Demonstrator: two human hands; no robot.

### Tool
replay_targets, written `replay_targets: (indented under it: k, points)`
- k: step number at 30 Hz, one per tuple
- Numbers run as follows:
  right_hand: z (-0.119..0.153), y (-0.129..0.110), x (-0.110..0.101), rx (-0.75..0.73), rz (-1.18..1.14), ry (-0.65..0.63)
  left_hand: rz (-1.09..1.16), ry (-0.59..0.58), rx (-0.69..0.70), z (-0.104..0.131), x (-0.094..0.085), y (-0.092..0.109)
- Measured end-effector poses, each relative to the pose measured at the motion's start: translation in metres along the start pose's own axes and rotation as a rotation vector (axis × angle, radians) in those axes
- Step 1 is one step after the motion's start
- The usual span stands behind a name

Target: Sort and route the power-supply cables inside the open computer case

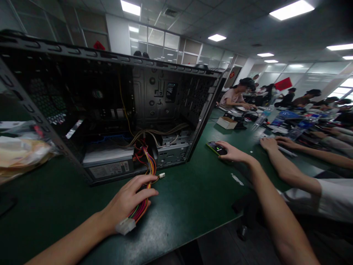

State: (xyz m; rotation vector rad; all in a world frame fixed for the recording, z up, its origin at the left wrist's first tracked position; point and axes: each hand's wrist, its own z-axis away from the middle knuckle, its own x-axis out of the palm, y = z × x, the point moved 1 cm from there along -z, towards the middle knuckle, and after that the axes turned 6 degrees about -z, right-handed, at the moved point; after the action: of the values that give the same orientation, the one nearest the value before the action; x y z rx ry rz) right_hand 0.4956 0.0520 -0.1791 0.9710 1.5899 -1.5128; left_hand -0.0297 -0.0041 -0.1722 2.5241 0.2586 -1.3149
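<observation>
An open computer case stands on the green table, its side panel off and its inside facing me. A power supply sits at its lower left. From it runs a bundle of coloured cables, which my left hand grips in front of the case. A white multi-pin connector hangs below that hand, and a small white plug sticks out past its fingertips. To the right, my right hand holds the edge of a smartphone with a lit mark on its dark screen.
A small open cardboard box stands behind the phone. Plastic bags lie left of the case. A scrap of paper lies near my right wrist. At right, a neighbour's hands rest on the table. Other people sit farther back among bottles.
</observation>
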Motion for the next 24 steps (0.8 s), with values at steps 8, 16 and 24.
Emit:
replay_targets:
  k: [8,16,24]
  points:
    - [0.021,-0.102,-0.031,-0.129,0.164,0.12,0.132,0.134,-0.073,-0.019,-0.019,0.002]
    - [0.072,-0.317,-0.031,-0.823,-0.193,-0.154,-0.473,0.08,0.411,-0.1,-0.104,0.007]
    - [0.015,-0.384,0.039,-0.842,-0.995,-0.376,-0.126,-0.257,-0.261,-0.083,-0.17,0.002]
